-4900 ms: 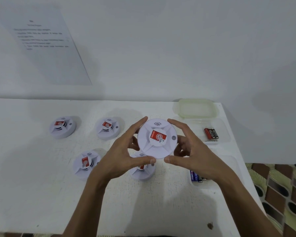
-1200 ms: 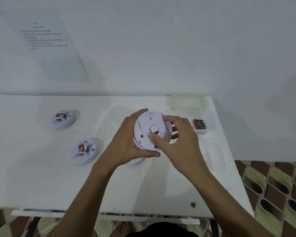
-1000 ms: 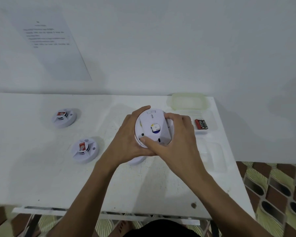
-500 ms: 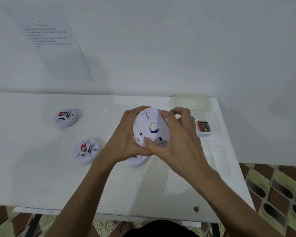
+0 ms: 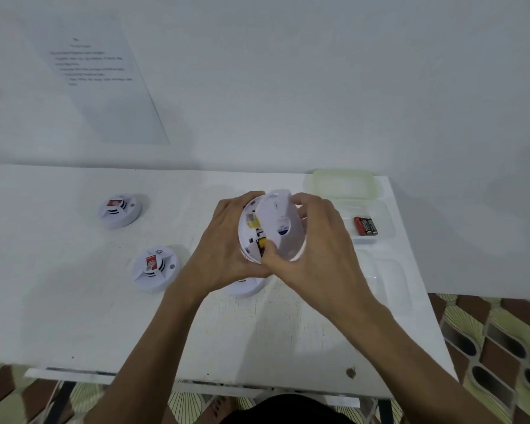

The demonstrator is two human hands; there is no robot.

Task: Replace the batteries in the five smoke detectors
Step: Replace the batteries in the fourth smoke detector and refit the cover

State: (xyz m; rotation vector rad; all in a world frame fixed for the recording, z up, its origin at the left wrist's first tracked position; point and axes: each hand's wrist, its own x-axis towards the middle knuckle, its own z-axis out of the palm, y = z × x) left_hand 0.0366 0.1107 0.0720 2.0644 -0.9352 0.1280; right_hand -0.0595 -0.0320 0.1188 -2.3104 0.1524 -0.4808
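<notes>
I hold a white round smoke detector above the table's middle. My left hand (image 5: 224,249) grips the detector body (image 5: 250,231), whose inside with a yellow part and small components shows. My right hand (image 5: 315,249) grips the white back cover (image 5: 280,228), which is tilted away from the body on its left side. Two more detectors lie face up at the left, the far detector (image 5: 120,210) and the near detector (image 5: 155,268). A further detector (image 5: 247,287) lies under my hands, mostly hidden. Red and black batteries (image 5: 365,225) lie in a clear tray (image 5: 386,221) at the right.
A pale lidded container (image 5: 343,182) stands at the table's back right corner. Another clear tray (image 5: 389,270) lies near the right edge, its contents hidden by my right arm. A printed sheet (image 5: 101,81) hangs on the wall. The white table (image 5: 74,316) ends close to me.
The detector was turned from face up to back up. Within the last half second the back cover has come away from the body, exposing the inside.
</notes>
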